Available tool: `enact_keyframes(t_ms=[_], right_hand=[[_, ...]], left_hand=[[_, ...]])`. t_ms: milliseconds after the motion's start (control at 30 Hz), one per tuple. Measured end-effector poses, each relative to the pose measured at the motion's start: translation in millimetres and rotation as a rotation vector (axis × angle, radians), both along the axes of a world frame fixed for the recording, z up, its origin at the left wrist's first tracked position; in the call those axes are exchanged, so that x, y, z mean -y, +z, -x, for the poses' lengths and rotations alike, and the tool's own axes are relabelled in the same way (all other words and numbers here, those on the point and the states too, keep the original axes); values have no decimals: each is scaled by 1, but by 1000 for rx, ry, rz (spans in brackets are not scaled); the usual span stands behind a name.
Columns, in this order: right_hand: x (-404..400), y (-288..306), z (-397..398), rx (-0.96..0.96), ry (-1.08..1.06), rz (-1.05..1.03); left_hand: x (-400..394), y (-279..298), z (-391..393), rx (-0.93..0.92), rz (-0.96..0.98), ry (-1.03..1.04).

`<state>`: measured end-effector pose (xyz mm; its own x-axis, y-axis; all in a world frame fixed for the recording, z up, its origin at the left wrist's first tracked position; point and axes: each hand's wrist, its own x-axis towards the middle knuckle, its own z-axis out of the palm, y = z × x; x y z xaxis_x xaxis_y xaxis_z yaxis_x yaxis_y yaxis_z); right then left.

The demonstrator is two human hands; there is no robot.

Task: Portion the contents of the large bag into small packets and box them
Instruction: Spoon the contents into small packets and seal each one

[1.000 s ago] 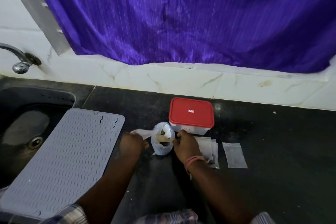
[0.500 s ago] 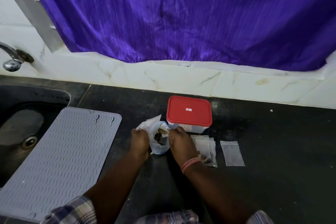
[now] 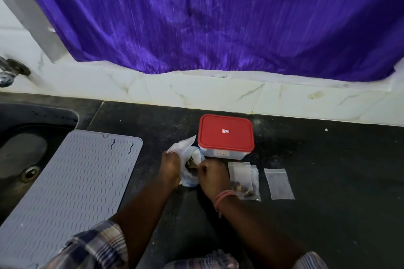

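— So, how far along, left to right?
— Left hand point(image 3: 169, 167) and right hand point(image 3: 211, 176) both pinched shut on large bag point(image 3: 189, 165), mid-counter. Filled small packets point(image 3: 243, 179) lay beside; empty packet point(image 3: 278, 183) waited.
— Boxed?
— Not yet; red-lidded box point(image 3: 226, 135) sat closed behind.
— Obstacles?
— None seen; grey mat point(image 3: 72, 183) well left.

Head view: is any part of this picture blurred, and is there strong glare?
In the head view the purple curtain is smeared by motion streaks; the red-lidded box and the grey mat look fairly sharp; the large bag between both hands is soft; no strong glare, only a mild sheen on the curtain.
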<state>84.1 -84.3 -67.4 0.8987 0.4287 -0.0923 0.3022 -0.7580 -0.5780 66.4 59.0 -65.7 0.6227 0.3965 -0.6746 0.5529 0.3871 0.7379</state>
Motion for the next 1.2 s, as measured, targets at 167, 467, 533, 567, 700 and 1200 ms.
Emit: enact_keyframes(t_ms=[167, 467, 533, 567, 700, 1200], right_hand=[[4, -2, -1, -541, -434, -419], [18, -2, 5, -679, -616, -600], [22, -2, 6, -686, -648, -607], [24, -1, 7, -684, -656, -608], [28, 3, 10, -662, -665, -625], [27, 52, 21, -539, -502, -759]], left_hand=[[-2, -12, 2, 96, 108, -19], [-21, -60, -4, 111, 72, 106], [-10, -18, 7, 68, -194, 190], [-7, -6, 13, 43, -332, 253], [-8, 20, 28, 151, -524, 346], [-1, 24, 42, 48, -1066, -40]])
